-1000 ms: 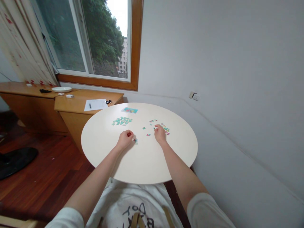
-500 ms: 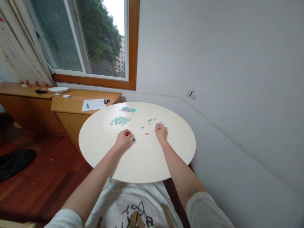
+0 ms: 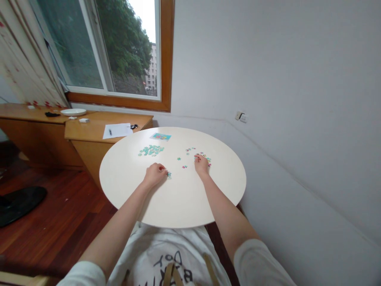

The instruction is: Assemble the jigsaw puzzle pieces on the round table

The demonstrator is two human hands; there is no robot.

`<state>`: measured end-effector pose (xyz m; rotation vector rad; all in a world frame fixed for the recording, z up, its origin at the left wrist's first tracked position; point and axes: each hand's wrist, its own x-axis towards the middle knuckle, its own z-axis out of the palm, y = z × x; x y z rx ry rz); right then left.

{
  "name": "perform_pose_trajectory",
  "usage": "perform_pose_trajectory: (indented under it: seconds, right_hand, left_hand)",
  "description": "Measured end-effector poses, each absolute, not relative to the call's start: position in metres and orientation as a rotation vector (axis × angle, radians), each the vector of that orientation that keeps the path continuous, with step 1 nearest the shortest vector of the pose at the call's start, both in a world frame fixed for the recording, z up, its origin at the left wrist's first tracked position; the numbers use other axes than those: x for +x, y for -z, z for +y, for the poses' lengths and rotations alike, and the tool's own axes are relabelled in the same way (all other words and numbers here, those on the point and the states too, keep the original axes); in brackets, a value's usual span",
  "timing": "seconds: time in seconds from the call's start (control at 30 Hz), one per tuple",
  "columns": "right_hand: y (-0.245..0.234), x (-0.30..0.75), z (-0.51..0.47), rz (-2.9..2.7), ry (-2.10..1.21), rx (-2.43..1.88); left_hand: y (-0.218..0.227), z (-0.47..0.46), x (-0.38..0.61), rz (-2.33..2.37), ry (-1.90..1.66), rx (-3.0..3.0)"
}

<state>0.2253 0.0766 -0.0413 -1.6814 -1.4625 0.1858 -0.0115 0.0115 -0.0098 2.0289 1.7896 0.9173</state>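
Note:
Small jigsaw puzzle pieces lie on a round white table point(image 3: 178, 206). My left hand point(image 3: 155, 174) rests low over the table with its fingers curled together, the tips beside a small joined cluster of pieces point(image 3: 169, 175). Whatever those fingers pinch is too small to make out. My right hand point(image 3: 202, 165) is closed at a pile of multicoloured pieces point(image 3: 208, 160), covering part of it; what lies between its fingertips cannot be made out. Between the hands are a green piece point(image 3: 179, 159) and a pink and teal pair point(image 3: 184, 167).
A heap of teal puzzle pieces point(image 3: 151, 150) lies at the left of the table, with a picture card point(image 3: 161, 136) behind it. A few loose pieces point(image 3: 190, 149) lie beyond my right hand. A wooden cabinet point(image 3: 89, 131) with paper point(image 3: 117, 130) stands at left.
My left fingertips have shifted slightly right, closer to the joined cluster. My right hand stays at the pile with its fingers slightly moved.

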Motion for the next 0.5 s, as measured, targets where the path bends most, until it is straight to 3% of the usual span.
perform_pose_trajectory:
  seconds: [0.5]
  right_hand:
    - [0.0391,0.2228,0.07,-1.486,-0.321,-1.713]
  left_hand:
    - [0.0013,0.004,-0.0121,1.748,-0.71,2.094]
